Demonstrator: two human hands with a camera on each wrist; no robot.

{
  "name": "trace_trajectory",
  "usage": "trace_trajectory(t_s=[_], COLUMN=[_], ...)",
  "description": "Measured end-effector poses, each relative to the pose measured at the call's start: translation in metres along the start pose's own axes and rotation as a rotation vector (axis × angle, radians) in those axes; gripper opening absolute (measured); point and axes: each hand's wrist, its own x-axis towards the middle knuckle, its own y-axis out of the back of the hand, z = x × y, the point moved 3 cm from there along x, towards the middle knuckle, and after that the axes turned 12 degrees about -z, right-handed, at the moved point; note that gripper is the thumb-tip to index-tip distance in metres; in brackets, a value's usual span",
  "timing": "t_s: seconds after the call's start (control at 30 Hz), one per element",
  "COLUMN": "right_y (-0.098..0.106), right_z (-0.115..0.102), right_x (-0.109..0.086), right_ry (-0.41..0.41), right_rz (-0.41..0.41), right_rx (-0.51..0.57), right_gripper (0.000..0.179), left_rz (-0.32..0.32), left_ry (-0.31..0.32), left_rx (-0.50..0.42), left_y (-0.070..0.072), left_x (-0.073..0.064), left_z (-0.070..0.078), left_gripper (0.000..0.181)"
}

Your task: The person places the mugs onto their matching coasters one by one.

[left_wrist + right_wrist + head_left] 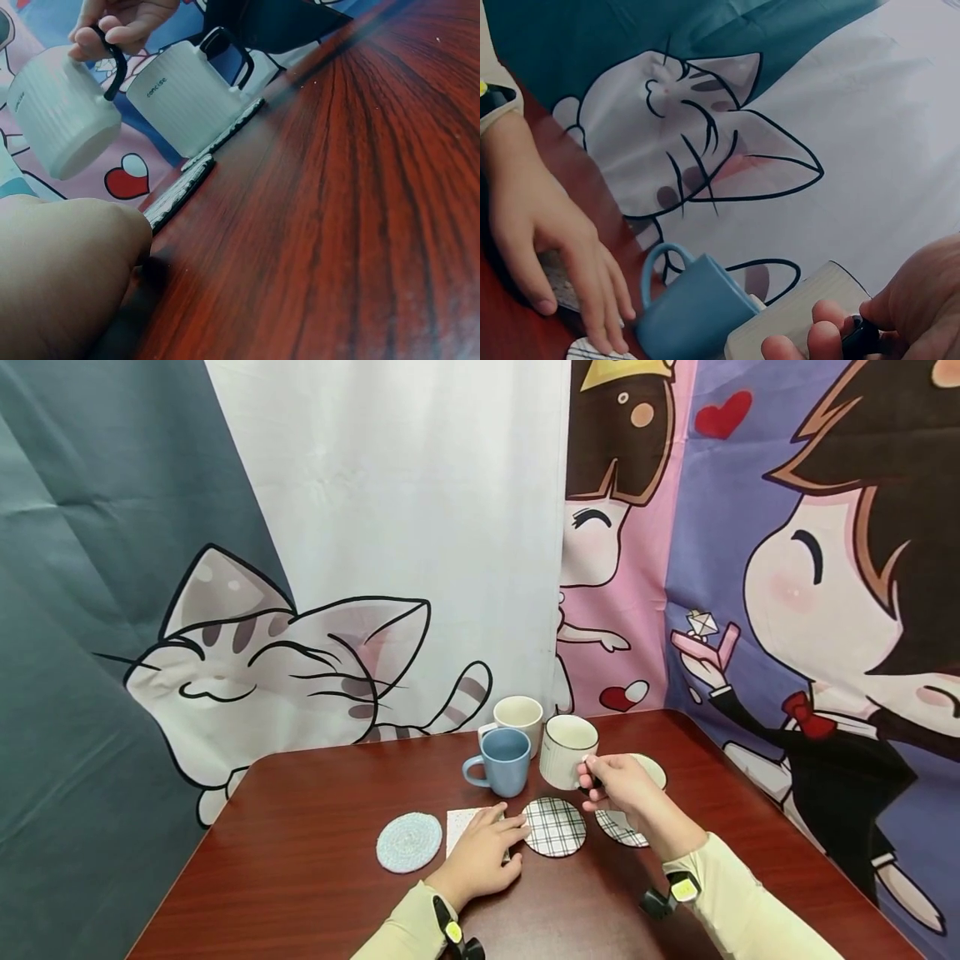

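My right hand (622,787) pinches the black handle of a white ribbed mug (561,762). In the left wrist view this mug (64,112) hangs tilted, its base raised off the table. My left hand (483,853) lies with fingers spread over a white square coaster (455,828), fingertips at the edge of a round plaid coaster (555,828). A matching ribbed mug (187,97) stands on a second plaid coaster (617,832), partly hidden behind my right hand in the head view. The blue mug (506,767) stands just left of the held mug.
Behind the blue mug is a plain white mug (519,712). A round light-blue woven coaster (408,843) lies left of my left hand. The reddish-brown table (300,835) ends at the back against printed cloth curtains (420,510).
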Motion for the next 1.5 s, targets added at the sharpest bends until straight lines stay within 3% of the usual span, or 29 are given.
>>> trace_trajectory(t_s=[0.3, 0.73, 1.5], right_y=[-0.006, -0.017, -0.032], right_z=[0.016, 0.036, 0.063], right_x=[-0.008, -0.018, -0.020], right_ry=[-0.011, -0.042, -0.017], right_rz=[-0.023, 0.046, -0.046], right_rx=[0.027, -0.010, 0.004], right_gripper=[0.032, 0.029, 0.031], left_rz=[-0.018, -0.003, 0.005], left_ry=[0.013, 0.010, -0.012], left_rx=[-0.001, 0.014, 0.016], left_y=[-0.003, -0.001, -0.003], left_x=[0.001, 0.001, 0.001], left_z=[-0.002, -0.003, -0.001], left_gripper=[0.041, 0.042, 0.044])
